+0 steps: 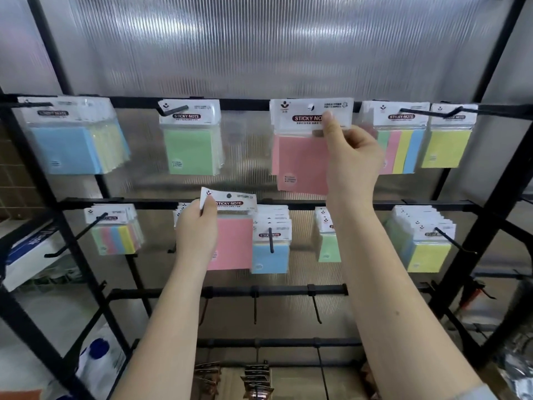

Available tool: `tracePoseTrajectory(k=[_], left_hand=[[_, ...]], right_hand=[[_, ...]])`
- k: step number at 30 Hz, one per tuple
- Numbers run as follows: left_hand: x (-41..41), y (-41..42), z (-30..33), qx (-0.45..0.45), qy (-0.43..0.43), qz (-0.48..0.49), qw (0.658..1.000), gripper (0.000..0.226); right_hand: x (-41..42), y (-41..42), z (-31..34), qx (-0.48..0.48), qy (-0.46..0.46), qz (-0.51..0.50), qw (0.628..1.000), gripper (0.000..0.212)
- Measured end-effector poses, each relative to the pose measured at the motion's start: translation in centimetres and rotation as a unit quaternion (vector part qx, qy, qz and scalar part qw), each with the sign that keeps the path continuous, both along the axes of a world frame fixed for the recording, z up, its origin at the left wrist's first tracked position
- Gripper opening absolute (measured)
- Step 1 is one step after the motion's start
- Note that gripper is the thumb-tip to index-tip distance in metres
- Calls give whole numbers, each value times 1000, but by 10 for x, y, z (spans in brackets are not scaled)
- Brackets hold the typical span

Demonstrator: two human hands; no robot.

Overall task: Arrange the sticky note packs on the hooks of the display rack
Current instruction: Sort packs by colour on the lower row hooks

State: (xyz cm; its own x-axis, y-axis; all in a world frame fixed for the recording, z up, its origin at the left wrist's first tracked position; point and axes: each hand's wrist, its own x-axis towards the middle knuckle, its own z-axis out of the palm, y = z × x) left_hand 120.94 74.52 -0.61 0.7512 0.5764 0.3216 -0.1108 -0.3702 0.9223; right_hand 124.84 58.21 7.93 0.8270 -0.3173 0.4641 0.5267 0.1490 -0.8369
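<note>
Pinching the white header of a pink pack (301,163), the right hand (353,160) holds it upright against the display rack's top rail (245,103), header uppermost, long axis vertical. Lower, the left hand (196,235) grips a second pink pack (235,241) by its header, tilted slightly, before the middle rail (432,204).

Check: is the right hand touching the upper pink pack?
Touching. The head view shows the right hand pinching the upper pink pack by its header card.
</note>
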Motion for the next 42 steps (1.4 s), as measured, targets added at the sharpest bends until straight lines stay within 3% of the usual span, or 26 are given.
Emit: tracePoseTrajectory(k=[10,16,21,35,42], left_hand=[[8,2,2,19,-12,13,1000,41],[10,7,-2,67,-1,33,997,43],[12,13,-7,83,8,50,995,42],[13,16,-6,87,-1,63,994,42],[6,13,2,78,-5,65,995,40]], right_hand=[[5,3,3,57,-4,-5,998,43],[12,3,0,44,-2,-16,999,34],[25,5,-4,24,16,-10,1000,56],[92,15,2,-54,44,-61,996,16],[107,19,4,-78,53,-92,991,24]])
